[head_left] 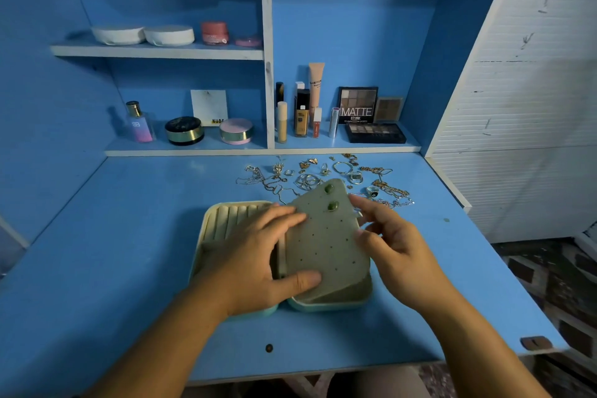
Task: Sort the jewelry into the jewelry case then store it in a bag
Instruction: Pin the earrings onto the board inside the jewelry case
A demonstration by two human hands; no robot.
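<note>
Jewelry case [332,304] lies open, centre of blue surface [129,236]; ring rolls [232,216] in left half. Perforated panel [326,249] tilted up over right half, 2 green earrings [332,205] pinned near its top. Left hand [248,255] grips panel's left edge, thumb below, fingers [284,215] above. Right hand [397,255] pinches right edge between thumb and forefinger. Loose jewelry [323,174] scattered just behind case. Cosmetics [300,113] stand on the shelf [371,148] beyond, well apart.
</note>
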